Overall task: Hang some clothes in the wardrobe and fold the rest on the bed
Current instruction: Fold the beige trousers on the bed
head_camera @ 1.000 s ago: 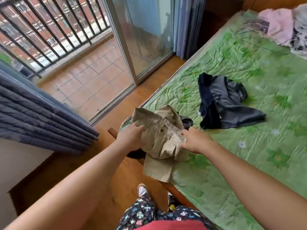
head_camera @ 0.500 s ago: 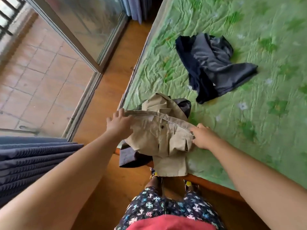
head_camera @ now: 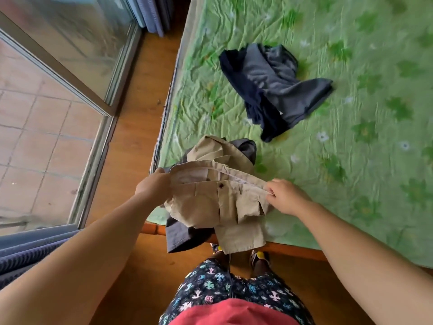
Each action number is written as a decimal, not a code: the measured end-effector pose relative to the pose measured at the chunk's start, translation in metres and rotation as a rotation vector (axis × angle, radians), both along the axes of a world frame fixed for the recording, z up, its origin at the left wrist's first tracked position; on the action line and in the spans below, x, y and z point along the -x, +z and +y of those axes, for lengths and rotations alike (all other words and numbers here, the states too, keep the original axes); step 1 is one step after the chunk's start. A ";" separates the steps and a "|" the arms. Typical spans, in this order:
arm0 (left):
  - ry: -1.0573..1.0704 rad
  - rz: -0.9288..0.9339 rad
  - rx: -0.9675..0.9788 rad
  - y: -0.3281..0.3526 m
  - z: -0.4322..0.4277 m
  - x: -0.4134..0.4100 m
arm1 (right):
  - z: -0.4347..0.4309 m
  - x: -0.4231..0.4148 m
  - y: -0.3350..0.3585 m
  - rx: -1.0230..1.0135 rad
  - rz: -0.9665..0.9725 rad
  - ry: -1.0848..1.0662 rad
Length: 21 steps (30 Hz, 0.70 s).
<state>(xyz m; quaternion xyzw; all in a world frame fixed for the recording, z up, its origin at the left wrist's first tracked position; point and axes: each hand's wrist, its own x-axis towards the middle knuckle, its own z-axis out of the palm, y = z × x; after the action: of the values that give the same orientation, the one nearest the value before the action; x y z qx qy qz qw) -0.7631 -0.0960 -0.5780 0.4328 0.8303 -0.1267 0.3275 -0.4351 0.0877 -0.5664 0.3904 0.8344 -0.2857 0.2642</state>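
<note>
Both arms reach forward from the near edge, elbows slightly bent, forearms cut off by the frame. My left hand grips the left end of the waistband of the khaki shorts, back of hand up, fingertips hidden in the cloth. My right hand pinches the right end of the waistband, fingers curled, thumb on the edge. The waistband is stretched between the two hands, button side towards me.

The shorts sit at the near left corner of the bed, and one leg hangs over the wooden bed rail. A dark garment lies under them, mostly covered, with a corner drooping off the bed; can't tell what it is. A navy and grey garment lies crumpled further away on the green sheet, well apart from the shorts.

My shoes are partly hidden by the khaki hem. The far right of the bed is blurred. Wooden floor and glass door on the left, curtain at near left, cut off.
</note>
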 end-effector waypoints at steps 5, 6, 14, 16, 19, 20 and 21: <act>0.027 -0.028 -0.218 0.049 0.018 0.030 | 0.022 -0.006 0.050 -0.092 0.156 -0.256; 0.034 -0.038 -0.277 0.061 0.026 0.036 | 0.029 -0.007 0.063 -0.123 0.212 -0.307; -0.028 -0.068 -0.726 0.192 0.103 0.054 | 0.095 -0.008 0.185 -0.318 0.512 -0.474; -0.041 -0.108 -0.799 0.232 0.123 0.054 | 0.110 -0.014 0.219 -0.342 0.578 -0.459; -0.062 -0.115 -0.873 0.294 0.151 0.053 | 0.132 -0.026 0.271 -0.361 0.669 -0.469; -0.090 -0.095 -0.878 0.314 0.161 0.053 | 0.140 -0.031 0.289 -0.382 0.684 -0.472; -0.131 -0.069 -0.879 0.335 0.170 0.051 | 0.147 -0.035 0.307 -0.410 0.690 -0.476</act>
<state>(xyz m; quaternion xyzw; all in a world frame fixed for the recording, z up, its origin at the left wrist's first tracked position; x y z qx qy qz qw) -0.8146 0.0740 -0.2431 0.5864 0.7648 0.2323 0.1314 -0.3999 0.2347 -0.2590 0.4971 0.8000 -0.2808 -0.1842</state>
